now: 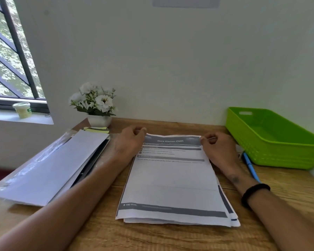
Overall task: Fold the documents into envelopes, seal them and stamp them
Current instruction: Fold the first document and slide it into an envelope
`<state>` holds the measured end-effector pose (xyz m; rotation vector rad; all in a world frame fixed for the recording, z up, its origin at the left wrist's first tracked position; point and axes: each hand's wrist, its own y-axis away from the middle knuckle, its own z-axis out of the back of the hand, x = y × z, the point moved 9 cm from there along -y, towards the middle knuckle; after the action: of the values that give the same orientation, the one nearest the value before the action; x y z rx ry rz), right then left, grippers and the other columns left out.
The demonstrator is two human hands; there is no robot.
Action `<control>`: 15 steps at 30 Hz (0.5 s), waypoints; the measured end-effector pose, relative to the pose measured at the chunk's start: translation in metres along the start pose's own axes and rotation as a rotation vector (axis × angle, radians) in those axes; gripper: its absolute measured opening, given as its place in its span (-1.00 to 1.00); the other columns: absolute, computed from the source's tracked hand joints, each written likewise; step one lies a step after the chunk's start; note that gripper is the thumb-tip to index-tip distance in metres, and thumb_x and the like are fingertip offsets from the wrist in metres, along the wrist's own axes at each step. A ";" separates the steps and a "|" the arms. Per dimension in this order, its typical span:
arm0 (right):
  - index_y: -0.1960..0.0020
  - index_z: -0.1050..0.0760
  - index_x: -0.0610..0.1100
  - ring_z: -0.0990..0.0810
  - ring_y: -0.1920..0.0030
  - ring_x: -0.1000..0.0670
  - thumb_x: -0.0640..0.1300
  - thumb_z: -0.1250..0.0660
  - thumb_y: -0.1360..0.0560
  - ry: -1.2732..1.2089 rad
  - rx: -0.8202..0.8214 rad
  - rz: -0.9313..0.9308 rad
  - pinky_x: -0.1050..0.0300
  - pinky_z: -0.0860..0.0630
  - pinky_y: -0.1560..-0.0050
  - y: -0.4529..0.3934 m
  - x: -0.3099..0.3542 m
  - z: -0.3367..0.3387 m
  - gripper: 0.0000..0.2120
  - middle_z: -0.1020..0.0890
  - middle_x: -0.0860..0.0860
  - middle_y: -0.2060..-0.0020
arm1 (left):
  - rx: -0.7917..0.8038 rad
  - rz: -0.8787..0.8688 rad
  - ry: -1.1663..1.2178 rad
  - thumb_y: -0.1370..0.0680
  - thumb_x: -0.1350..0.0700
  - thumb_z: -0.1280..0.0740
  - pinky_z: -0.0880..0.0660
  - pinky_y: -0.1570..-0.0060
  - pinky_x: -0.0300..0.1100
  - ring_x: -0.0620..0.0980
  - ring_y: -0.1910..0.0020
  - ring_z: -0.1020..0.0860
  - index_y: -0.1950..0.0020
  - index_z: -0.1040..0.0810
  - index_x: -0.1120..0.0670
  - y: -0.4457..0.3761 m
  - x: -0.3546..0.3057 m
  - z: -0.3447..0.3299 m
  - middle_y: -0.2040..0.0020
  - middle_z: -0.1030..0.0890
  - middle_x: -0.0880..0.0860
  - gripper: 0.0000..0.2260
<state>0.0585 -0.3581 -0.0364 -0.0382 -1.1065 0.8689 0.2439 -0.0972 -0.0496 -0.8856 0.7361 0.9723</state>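
While the left hand (130,140) and right hand (217,147) pinch the top sheet's (172,178) far corners, folding is starting; next, draw that edge evenly toward the near edge.

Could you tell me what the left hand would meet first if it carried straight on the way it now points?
Probably the white flower pot: the left hand points away toward the wall, and the pot stands just beyond it, slightly leftward. Depth is unclear, so it might pass beside it.
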 end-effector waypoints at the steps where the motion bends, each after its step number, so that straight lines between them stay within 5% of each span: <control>1: 0.12 -0.60 -0.03 -0.60 0.18 0.17 -0.14 -0.41 -0.53 0.003 0.004 0.003 0.30 -0.41 0.29 0.000 0.002 0.000 -0.94 -0.61 0.18 0.27 | 0.006 0.004 0.006 -0.65 -0.09 -0.31 -0.61 -0.15 0.05 0.01 -0.08 -0.66 -0.25 -0.67 -0.02 -0.001 0.000 -0.001 -0.11 -0.70 -0.03 -0.74; 15: -0.03 -0.65 -0.19 -0.62 0.17 0.01 -0.18 -0.45 -0.51 -0.052 -0.080 0.015 0.19 -0.51 0.10 -0.003 0.001 0.004 -0.88 -0.66 -0.01 0.18 | -0.035 0.035 0.214 -0.56 0.05 -0.51 -0.70 0.11 -0.13 -0.07 0.16 -0.73 -0.06 -0.74 0.02 0.001 0.004 0.006 0.12 -0.75 -0.05 -0.89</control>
<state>0.0578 -0.3611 -0.0323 -0.0908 -1.1909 0.8427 0.2454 -0.0904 -0.0502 -1.0204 0.9212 0.9323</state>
